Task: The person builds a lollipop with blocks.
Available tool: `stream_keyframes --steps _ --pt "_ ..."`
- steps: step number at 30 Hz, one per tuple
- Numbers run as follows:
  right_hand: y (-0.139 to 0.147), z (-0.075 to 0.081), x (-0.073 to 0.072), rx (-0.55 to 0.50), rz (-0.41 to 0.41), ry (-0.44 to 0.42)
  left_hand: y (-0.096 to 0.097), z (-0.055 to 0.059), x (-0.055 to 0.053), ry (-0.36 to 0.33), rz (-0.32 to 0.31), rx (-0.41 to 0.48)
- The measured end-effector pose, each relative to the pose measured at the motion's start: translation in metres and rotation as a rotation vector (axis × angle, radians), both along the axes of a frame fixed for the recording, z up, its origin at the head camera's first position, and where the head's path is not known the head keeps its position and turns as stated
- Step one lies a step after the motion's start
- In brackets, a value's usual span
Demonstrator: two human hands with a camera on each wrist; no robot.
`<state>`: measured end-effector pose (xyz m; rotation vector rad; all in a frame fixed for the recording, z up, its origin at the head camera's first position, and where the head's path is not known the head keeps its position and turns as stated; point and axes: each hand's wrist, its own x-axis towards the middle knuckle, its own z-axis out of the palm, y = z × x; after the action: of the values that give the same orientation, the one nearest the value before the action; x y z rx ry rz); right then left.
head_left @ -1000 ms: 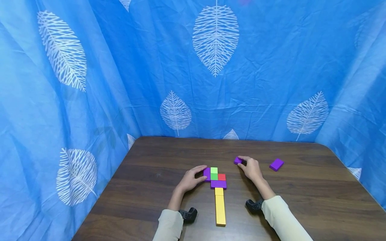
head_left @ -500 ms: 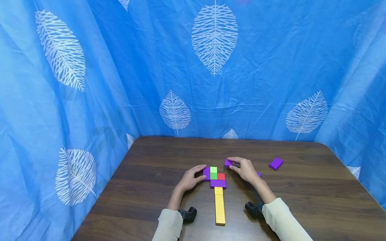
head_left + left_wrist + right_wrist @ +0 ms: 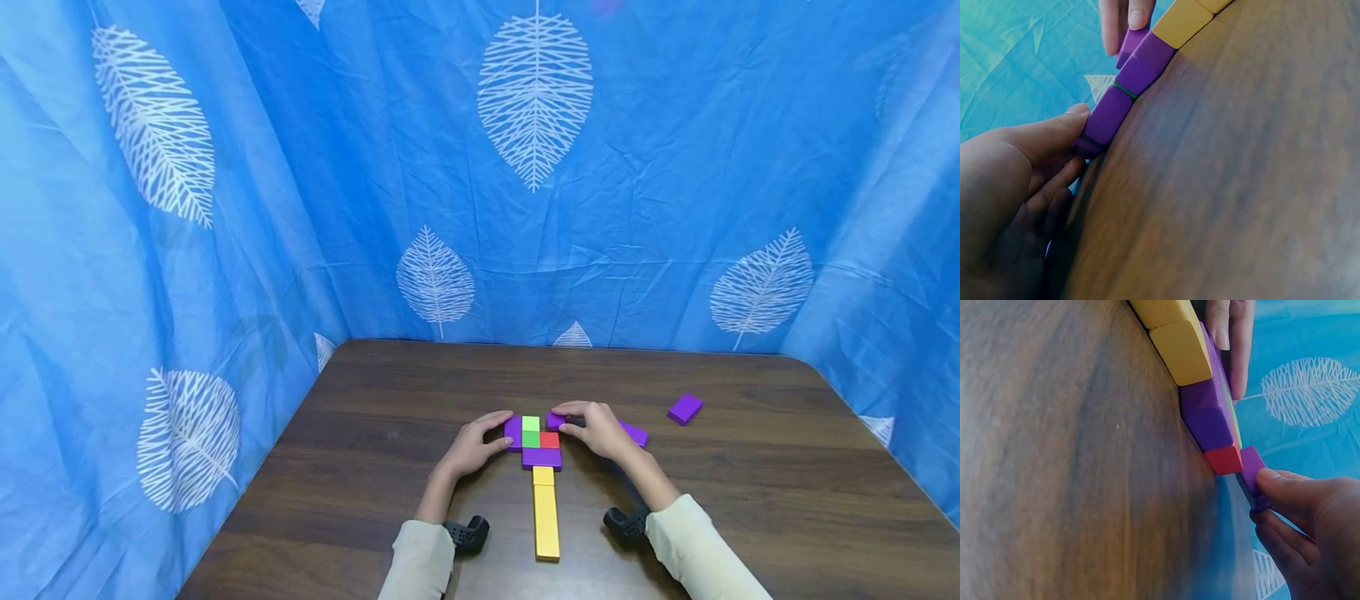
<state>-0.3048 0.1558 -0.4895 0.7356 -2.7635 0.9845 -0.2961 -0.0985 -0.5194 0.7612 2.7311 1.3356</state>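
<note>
My left hand (image 3: 472, 448) pinches an upright purple block (image 3: 513, 432) at the left side of a flat block figure, thumb at its near end and fingers at its far end. My right hand (image 3: 602, 429) holds a small purple block (image 3: 1252, 472) between thumb and fingers, just behind the red block (image 3: 550, 440). Light and dark green (image 3: 531, 431) lie side by side with the purple and red. Below them runs a crosswise purple block (image 3: 542, 457), then a short yellow block (image 3: 543, 476) and a long yellow bar (image 3: 547, 522) pointing towards me.
One purple block (image 3: 636, 433) lies beside my right wrist, partly hidden by it. Another purple block (image 3: 686, 409) is farther right on the brown wooden table (image 3: 360, 450). A blue leaf-patterned curtain (image 3: 637, 167) hangs behind the table. Both wrists wear black devices.
My right hand has carried the small purple block left and towards me, up to the figure. The purple block by the right wrist has come into view. The left hand stays in place.
</note>
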Motion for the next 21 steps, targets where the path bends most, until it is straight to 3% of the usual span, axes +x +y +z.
stream_keyframes --steps 11,21 --pt "-0.0040 -0.0063 -0.0010 0.000 0.014 -0.069 0.0003 0.0010 0.0007 -0.015 0.015 -0.005" --pt "-0.0068 -0.0082 -0.0015 0.008 0.016 -0.081 0.0000 0.0022 0.0006 -0.033 0.019 -0.014"
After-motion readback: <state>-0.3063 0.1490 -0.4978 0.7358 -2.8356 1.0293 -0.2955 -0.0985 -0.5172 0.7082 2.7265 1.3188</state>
